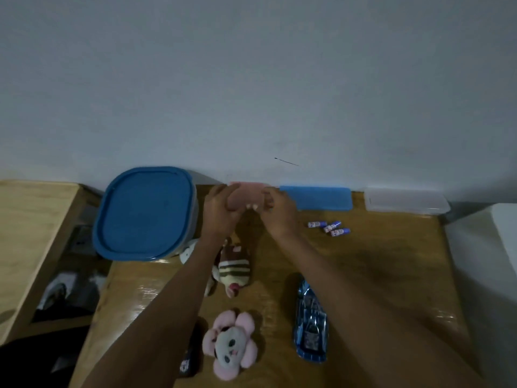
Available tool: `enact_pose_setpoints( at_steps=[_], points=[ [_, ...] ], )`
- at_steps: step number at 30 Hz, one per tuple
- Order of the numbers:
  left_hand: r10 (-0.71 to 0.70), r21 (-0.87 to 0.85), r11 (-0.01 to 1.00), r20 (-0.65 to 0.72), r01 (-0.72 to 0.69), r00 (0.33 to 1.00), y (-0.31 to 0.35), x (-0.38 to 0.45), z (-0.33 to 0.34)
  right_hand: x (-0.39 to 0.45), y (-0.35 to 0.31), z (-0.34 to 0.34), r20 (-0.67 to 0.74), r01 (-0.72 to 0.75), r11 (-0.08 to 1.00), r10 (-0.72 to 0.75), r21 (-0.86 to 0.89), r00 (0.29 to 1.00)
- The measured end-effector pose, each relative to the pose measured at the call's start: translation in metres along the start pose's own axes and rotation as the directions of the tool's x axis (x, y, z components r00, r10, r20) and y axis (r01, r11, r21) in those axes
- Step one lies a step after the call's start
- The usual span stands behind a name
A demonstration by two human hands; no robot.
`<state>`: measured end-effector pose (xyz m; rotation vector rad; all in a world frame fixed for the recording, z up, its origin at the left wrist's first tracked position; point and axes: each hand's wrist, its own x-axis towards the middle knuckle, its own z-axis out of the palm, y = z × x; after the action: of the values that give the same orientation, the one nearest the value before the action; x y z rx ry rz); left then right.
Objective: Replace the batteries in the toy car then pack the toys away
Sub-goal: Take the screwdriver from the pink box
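Note:
Both my hands reach to the back of the wooden table (391,275) and grip a pink box (247,193) by the wall: my left hand (218,211) on its left end, my right hand (279,214) on its right end. The blue toy car (310,320) lies lengthwise on the table under my right forearm. Three small batteries (330,228) lie right of my right hand. A striped plush toy (233,271) and a pink flower-shaped plush (229,344) lie between my arms.
A large tub with a blue lid (145,214) stands at the back left. A flat blue lid or case (319,198) and a clear plastic container (405,201) line the wall on the right. A small dark object (188,362) lies near the front, a white item (187,252) by the tub.

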<state>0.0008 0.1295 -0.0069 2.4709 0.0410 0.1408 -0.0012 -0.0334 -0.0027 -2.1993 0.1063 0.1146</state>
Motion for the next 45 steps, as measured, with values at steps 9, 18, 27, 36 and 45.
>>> enact_pose_setpoints(
  at_steps=[9,18,27,36,45],
  points=[
    [-0.05,-0.254,0.965,0.069,0.066,0.996,-0.038,0.012,0.018,0.004,0.009,0.036,-0.076,-0.057,0.997,0.053,-0.047,0.996],
    [-0.088,-0.323,0.94,0.089,0.112,0.992,-0.037,0.014,0.018,-0.002,0.01,0.032,-0.107,0.047,0.997,-0.053,-0.054,0.993],
    [-0.025,-0.199,0.979,0.038,0.032,0.999,-0.042,0.01,0.016,0.024,-0.021,0.019,-0.333,0.002,0.998,0.017,0.059,0.943],
    [0.079,-0.127,0.989,-0.004,-0.079,0.997,-0.043,0.006,0.019,0.035,-0.018,0.008,-0.324,-0.027,0.985,0.082,0.172,0.942],
    [0.069,-0.124,0.99,0.069,-0.06,0.995,-0.046,0.011,0.017,0.017,-0.003,0.013,-0.003,0.031,0.987,-0.032,-0.155,0.999]
  ],
)
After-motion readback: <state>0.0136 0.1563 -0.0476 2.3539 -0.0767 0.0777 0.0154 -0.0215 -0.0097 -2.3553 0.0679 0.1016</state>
